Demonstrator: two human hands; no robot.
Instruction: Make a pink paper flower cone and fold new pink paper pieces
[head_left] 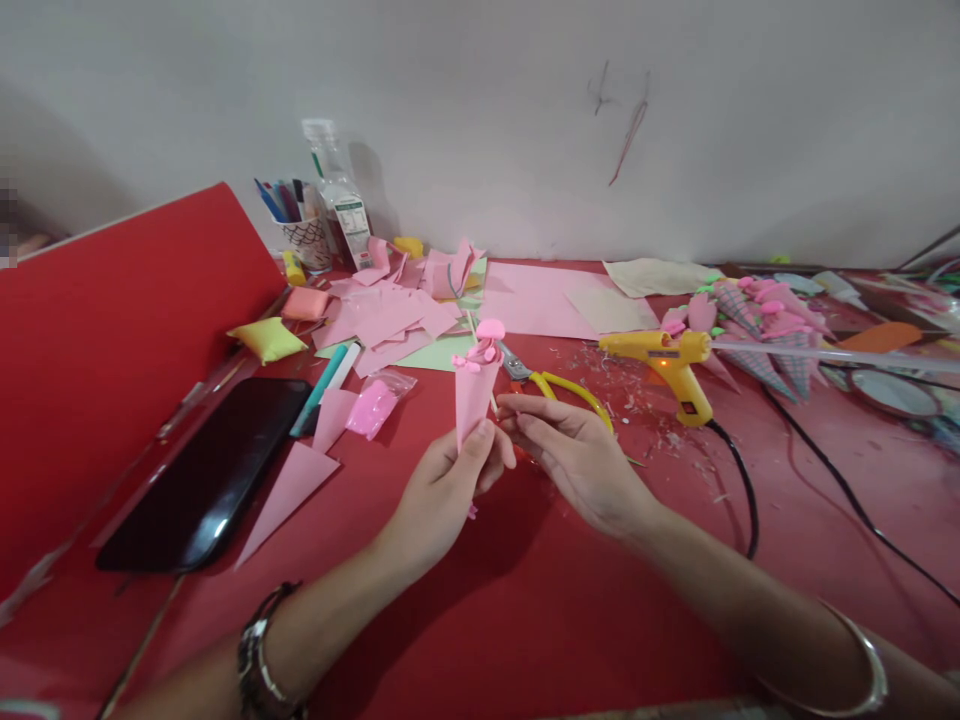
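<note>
My left hand is wrapped round the lower part of a pink paper cone, which stands upright over the table. Small pink clay-like pieces sit at the cone's top. Just to its right, my right hand has thumb and fingertips pinched together close to the left fingers. What is between those fingertips, if anything, is too small to make out. Behind the hands lie scissors with yellow handles, partly hidden by the right hand.
A yellow glue gun with a lit orange light lies right, its cord trailing forward. Beyond it are several finished cones. Pink paper scraps, a pink clay packet, a black phone and a bottle are left.
</note>
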